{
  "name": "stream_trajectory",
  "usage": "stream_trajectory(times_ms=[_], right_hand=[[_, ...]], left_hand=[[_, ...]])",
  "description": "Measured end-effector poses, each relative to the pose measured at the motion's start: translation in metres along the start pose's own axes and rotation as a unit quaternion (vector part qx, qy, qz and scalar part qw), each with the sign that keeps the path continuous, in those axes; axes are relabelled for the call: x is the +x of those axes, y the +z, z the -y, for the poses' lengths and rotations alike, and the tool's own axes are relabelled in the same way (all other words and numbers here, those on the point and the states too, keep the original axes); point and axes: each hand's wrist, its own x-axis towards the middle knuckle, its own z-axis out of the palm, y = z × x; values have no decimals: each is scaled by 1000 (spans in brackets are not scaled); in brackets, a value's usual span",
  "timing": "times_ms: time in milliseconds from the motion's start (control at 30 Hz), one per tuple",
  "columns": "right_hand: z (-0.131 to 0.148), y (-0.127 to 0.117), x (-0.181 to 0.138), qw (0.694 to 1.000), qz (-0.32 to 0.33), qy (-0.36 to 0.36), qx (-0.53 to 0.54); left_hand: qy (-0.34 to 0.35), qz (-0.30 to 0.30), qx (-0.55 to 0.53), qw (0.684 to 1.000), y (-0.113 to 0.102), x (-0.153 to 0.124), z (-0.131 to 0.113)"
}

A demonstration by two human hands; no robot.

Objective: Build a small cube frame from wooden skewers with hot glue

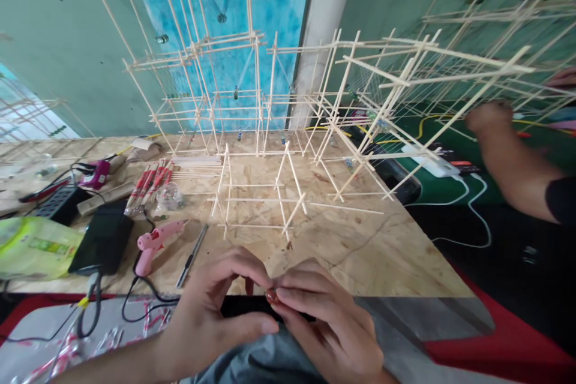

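Bead (272,296), reddish brown, sits pinched between thumb and fingers of your right hand (327,311), at the desk's (382,261) near edge, above your lap. That hand is closed down on it, other fingers curled in. Your left hand (220,291) is part open, thumb and index well apart in a C; index tip reaches the right fingertips. Can't tell if it touches the bead.

Past your hands, mid-desk: small frame (258,200) of sticks, standing. Loose stick (348,209) lies beside it, toward the right edge. Big frame (361,158) leans out over the right edge; tall frame (194,50) stands at the far edge.

Left of your hands, near edge: slim tool (192,255), then pink glue gun (157,244), then black box (102,239) with yellow bag (38,246) against it. Behind the gun: red-banded bundle (150,183), clear plastic (169,197) just beside it.

Off the right edge, another person's forearm (510,156) reaches over a green surface, near a white power strip (429,162).
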Motion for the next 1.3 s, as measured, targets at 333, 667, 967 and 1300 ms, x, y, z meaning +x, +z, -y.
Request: stream_trajectory(times_ms=[333, 667, 967, 1300], right_hand=[[0, 1, -6, 999, 24, 31, 23], [-5, 2, -10, 999, 17, -8, -37], [-1, 5, -8, 999, 9, -9, -49], [0, 5, -6, 999, 4, 15, -29]], left_hand=[[-36, 11, 2, 999, -2, -2, 1], [-129, -5, -63, 990, -1, -1, 4], [-171, -30, -136, 975, 6, 3, 2], [-123, -28, -131, 983, 4, 0, 7]])
